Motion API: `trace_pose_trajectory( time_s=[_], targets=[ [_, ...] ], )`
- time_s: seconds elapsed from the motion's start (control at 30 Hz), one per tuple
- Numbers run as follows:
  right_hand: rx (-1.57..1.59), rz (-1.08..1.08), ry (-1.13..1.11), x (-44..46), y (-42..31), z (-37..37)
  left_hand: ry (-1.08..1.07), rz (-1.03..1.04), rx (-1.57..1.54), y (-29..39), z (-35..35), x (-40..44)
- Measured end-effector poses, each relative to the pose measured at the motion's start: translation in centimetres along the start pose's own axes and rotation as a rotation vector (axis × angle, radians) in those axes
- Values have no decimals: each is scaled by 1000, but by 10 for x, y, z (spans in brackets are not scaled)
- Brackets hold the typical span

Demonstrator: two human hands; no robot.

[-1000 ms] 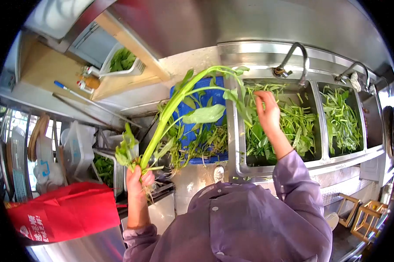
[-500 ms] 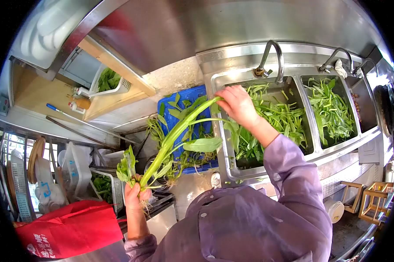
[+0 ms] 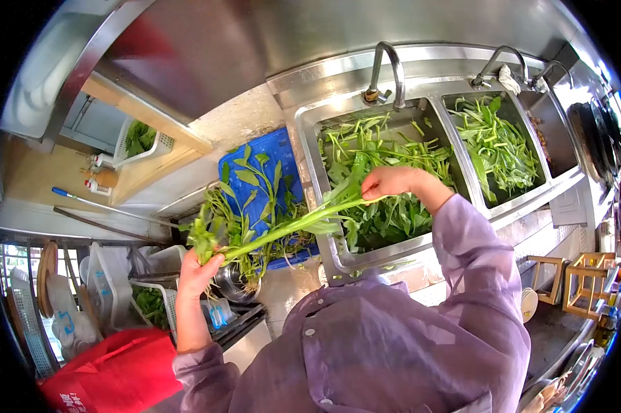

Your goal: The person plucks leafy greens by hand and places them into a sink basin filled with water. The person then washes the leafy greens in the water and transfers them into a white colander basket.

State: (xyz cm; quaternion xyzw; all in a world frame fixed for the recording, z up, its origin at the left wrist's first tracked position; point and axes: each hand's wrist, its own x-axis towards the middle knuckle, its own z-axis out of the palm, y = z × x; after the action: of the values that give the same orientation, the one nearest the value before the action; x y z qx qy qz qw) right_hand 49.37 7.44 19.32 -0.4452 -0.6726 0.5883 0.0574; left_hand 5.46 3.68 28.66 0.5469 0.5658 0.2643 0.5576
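Observation:
Long green stalks of a leafy vegetable (image 3: 283, 231), like water spinach, stretch between my two hands. My left hand (image 3: 199, 274) is closed around the rooted end, where some leaves and thin roots stick out. With the fingers pinched, my right hand (image 3: 396, 182) grips the other end above the left sink basin (image 3: 338, 260). Loose cut greens (image 3: 400, 224) fill much of that basin, in water. Under the stalks, more rooted greens (image 3: 252, 177) lie over a blue crate (image 3: 272, 146) beside the sink.
A middle basin holds more greens (image 3: 499, 148). Curved faucets (image 3: 397, 76) rise behind the basins. At lower left are a red bag (image 3: 114, 372) and a white basket (image 3: 169, 303) with greens. Another white basket (image 3: 162, 143) stands on a shelf. Wooden frames (image 3: 589, 282) are at right.
My right hand has come down and toward me, over the sink's greens. The stalks, steeply slanted before, now lie flatter. My left hand stays on the rooted end. The whole view has shifted.

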Motion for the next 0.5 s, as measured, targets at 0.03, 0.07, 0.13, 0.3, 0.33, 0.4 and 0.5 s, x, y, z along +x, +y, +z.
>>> trace_pose_trajectory(
  time_s=[0.03, 0.07, 0.13, 0.3, 0.33, 0.4, 0.5],
  targets=[
    [-319, 41, 183, -2, 0, 3, -65, 26, 100, 2, 5, 2],
    [-314, 46, 188, 0, 11, 6, -73, 26, 103, 1, 13, 4],
    [-260, 212, 732, 18, 47, 11, -66, 84, 122, -1, 29, 10],
    [-276, 126, 851, 16, 66, 23, -89, 56, 94, -1, 36, 16],
    [-276, 126, 852, 11, 55, 25, -92, 37, 89, 1, 37, 15],
    [52, -109, 617, 0, 33, 27, -91, 14, 87, 2, 38, 14],
    [-43, -251, 567, -10, 17, 32, -92, -10, -21, 2, 40, 15]
  ],
)
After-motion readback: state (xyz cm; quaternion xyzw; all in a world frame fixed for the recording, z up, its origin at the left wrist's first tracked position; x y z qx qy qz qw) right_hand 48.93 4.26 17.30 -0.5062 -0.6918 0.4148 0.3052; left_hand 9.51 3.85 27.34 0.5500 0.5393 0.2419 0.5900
